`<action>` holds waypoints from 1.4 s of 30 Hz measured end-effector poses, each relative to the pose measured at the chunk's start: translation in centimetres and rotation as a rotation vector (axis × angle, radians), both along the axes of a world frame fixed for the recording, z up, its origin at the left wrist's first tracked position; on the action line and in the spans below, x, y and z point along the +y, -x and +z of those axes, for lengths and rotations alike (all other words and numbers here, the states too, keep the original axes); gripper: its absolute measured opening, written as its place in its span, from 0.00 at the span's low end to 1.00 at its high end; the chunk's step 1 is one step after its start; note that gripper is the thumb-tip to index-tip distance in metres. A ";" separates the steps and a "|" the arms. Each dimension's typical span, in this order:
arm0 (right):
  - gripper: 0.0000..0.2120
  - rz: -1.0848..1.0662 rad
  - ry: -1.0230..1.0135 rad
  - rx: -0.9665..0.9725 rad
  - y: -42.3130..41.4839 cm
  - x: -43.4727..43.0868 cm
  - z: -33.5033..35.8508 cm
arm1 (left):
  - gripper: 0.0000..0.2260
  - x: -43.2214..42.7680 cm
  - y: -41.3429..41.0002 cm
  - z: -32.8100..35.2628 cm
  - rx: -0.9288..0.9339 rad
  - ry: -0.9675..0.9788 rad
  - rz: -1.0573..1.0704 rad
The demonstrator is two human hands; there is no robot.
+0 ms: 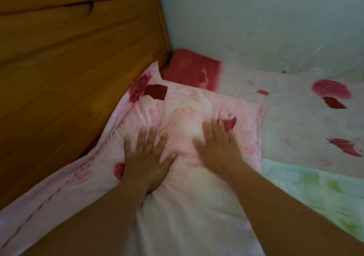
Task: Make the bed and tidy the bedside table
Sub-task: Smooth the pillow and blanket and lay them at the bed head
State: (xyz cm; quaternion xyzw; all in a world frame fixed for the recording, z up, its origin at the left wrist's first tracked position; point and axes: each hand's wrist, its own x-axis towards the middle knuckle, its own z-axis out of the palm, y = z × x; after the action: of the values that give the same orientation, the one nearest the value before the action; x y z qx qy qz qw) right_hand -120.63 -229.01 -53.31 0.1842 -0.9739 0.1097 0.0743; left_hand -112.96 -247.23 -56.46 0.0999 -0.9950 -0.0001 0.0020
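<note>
Pink rose-print pillow point(177, 116) lies at the head of the bed, its left flange riding against the wooden headboard point(78, 68), its far corner near the wall point(256, 19). Left hand point(146, 163) rests flat on it, fingers spread wide and gripping nothing. Right hand point(218, 149) is also flat with fingers straight, though it is blurred.

We judge this to be smoothing. Risks:
- Uneven pressure could skew the pillow across the floral sheet point(295, 118).
- It could also jam the flange up the headboard, leaving it creased.
- Palms dragging on the loose case may gather fresh wrinkles.
- The right forearm passes just beside the pale green quilt point(315, 192), so a sweep outward could rumple it.

The bedside table is not in view.
</note>
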 end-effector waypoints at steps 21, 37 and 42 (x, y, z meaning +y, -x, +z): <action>0.31 -0.065 0.025 0.083 -0.4 -1.1 -4.9 | 0.31 -0.2 0.4 -0.7 0.095 0.074 -0.009; 0.30 -0.089 0.103 0.127 1.2 -1.2 -6.1 | 0.34 -0.1 13.2 7.9 0.265 0.207 -0.117; 0.32 -0.096 0.112 0.149 1.7 -1.3 -6.1 | 0.34 -1.1 17.7 9.4 -0.126 0.046 -0.016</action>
State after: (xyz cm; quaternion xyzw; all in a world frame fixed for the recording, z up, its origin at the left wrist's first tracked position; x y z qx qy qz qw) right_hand -122.31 -230.33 -59.44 0.1404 -0.9657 0.1464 0.1620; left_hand -130.71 -248.31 -47.06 0.0916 -0.9937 0.0291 -0.0584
